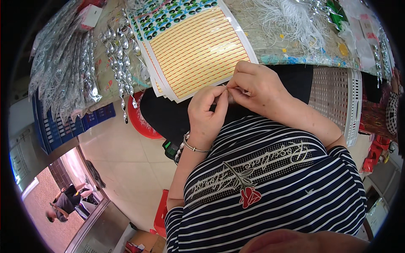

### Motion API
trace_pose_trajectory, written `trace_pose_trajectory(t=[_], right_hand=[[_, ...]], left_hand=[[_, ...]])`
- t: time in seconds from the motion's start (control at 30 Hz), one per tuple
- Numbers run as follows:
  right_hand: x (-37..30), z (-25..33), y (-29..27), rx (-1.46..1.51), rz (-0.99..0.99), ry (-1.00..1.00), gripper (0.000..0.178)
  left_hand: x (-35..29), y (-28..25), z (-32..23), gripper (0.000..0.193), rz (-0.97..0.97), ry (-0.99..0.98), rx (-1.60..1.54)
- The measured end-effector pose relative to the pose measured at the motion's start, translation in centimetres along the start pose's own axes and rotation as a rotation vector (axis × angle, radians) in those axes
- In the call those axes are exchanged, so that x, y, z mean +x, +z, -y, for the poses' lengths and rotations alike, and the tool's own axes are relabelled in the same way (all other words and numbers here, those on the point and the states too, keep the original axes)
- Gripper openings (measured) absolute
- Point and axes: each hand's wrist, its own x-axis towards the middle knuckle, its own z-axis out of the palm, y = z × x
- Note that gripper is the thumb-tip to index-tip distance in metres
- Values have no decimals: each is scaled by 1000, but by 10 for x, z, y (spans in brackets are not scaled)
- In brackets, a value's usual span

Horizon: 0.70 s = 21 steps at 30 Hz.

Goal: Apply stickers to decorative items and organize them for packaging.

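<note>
Both hands meet over my lap, just off the table's near edge. Thumb and fingers of my left hand (207,113) are pinched together, and my right hand (255,87) pinches at the same spot with its fingertips touching the left ones. Whatever lies between the fingertips is too small to make out. Right beyond the hands, sticker sheets (198,50) overhang the table edge: the top one is yellow with wavy red lines, and a sheet with green, blue and black eye-like shapes shows behind it.
Silvery twisted strips (120,59) hang over the table (278,59), with a heap of clear-wrapped ones (63,63) farther left. White threads (291,19) lie at the back right. Below are a red basin (141,122), a blue crate (61,126) and a white basket (337,92). A person (65,204) is outside the doorway.
</note>
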Motion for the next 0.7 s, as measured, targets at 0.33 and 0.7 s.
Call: trace_pose_trajectory(t=[0.33,0.7], right_hand=[[-8,-3,10,317,-45,228,9],[-11,-3,7,1018,131,728,14]], left_hand=[[-2,-2,-9,7,20,-508,-519],[-1,-7,-13,5,18,-541,-611]])
